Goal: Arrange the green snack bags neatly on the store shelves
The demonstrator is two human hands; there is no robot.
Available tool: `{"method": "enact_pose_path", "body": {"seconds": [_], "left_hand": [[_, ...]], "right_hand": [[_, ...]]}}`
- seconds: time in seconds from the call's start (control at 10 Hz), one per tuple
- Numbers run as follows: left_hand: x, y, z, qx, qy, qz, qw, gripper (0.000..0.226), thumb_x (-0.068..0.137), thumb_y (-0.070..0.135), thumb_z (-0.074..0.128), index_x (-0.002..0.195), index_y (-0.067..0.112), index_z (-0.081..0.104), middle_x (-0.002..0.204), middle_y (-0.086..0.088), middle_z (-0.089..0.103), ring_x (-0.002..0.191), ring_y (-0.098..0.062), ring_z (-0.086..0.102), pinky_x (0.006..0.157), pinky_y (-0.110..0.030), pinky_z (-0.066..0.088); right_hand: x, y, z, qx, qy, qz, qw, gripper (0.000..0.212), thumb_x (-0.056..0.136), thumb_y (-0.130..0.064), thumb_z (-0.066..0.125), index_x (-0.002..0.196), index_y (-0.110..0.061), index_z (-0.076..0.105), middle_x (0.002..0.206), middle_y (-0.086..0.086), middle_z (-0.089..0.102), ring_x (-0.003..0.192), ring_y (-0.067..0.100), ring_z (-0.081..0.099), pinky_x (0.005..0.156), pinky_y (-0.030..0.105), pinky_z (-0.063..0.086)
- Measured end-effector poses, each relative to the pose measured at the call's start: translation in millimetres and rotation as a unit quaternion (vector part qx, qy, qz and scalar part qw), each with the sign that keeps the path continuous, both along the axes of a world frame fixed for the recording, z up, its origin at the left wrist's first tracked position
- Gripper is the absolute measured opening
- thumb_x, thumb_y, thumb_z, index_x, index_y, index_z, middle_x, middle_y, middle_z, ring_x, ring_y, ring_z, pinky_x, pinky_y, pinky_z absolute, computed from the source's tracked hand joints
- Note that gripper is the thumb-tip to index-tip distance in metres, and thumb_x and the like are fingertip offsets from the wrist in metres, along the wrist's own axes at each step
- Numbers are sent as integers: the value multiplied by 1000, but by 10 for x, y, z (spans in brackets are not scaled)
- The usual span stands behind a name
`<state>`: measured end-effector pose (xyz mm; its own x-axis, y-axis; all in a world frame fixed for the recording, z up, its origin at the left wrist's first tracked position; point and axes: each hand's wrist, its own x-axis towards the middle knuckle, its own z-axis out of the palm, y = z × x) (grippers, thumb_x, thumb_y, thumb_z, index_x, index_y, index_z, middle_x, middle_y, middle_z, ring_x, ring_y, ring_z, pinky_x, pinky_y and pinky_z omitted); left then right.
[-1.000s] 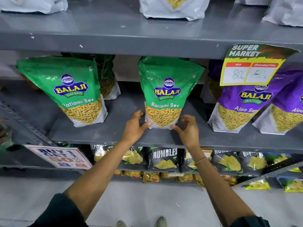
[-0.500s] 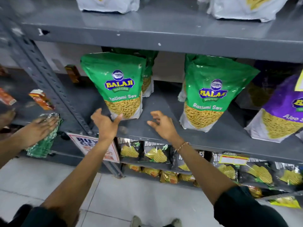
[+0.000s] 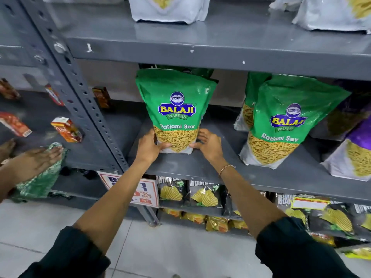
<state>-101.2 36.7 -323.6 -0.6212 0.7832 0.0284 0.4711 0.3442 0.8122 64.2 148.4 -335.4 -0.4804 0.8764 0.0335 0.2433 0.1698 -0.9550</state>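
You've shifted left from the other Ratlami Sev bag (image 3: 281, 125) — your left hand (image 3: 149, 146) and right hand (image 3: 208, 144) now clasp the left Ratlami Sev bag (image 3: 175, 111), fingers (image 3: 164, 145) pinching its base, upright on the middle shelf (image 3: 200, 167) — squaring comes next.

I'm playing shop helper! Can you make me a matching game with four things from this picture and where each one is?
Things:
1. green bag in the hands
2. white bag
3. purple bag
4. black chips packs

Places:
A. top shelf
B. shelf below the hands
C. middle shelf, held at its bottom by the left hand and the right hand
D. middle shelf, far right

Pairs: 1-C, 2-A, 3-D, 4-B
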Motion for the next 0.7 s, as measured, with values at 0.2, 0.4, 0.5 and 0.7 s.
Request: {"method": "enact_pose_path", "body": {"seconds": [0.2,0.4,0.5,0.7], "left_hand": [[34,114,-48,5,-47,-46,998,58,64,19,81,115,11,55,116,-10,68,106,-23,64,95,-44,51],[-32,100,-223,-6,-50,-55,997,67,63,37,78,119,14,50,122,-11,65,113,-27,61,96,-49,49],[29,59,-133,-16,-44,-61,997,66,69,34,75,124,12,46,125,-11,63,117,-28,58,100,-47,46],[235,-90,-34,-9,3,-53,999,76,83,37,62,140,5,23,141,-17,46,129,-36,44,98,-40,40]], "right_hand": [[157,2,-13,-14,26,-33,999,52,57,10,78,105,6,56,103,20,66,90,22,62,72,12,54],[174,-77,-4,-4,11,-31,999,53,59,5,79,107,3,57,109,22,67,99,25,63,88,30,53],[188,-129,58,-4,-8,-20,1000,53,61,4,78,109,2,55,112,21,66,101,23,62,94,35,50],[288,-244,194,45,-80,23,995,67,74,-7,72,133,-6,40,135,13,52,125,23,48,108,33,37]]}}
